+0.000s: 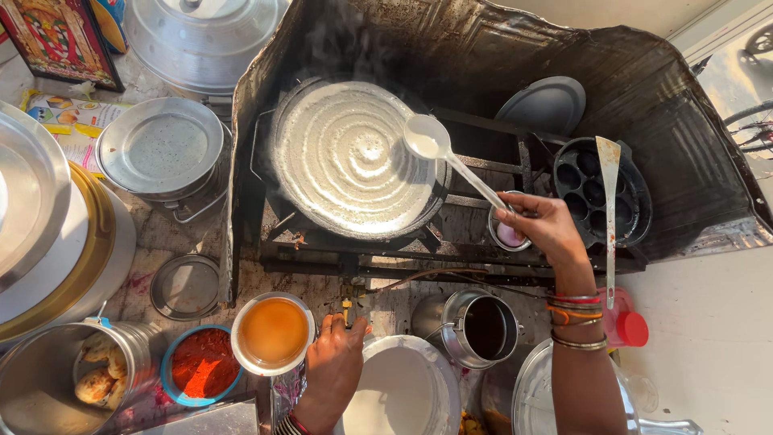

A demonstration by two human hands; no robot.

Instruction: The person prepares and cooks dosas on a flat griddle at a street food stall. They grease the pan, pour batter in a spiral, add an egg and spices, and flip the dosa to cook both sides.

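Sooty metal windshield, stained counter, warm sunlight

White batter shows spiral rings at upper centre; lower left, red powder beside orange liquid; black mould pan at right.

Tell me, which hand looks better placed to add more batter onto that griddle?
The right hand, probably: it holds the ladle with its bowl over the spread batter on the griddle. The left hand rests low by the stove knob, beside the batter pot.
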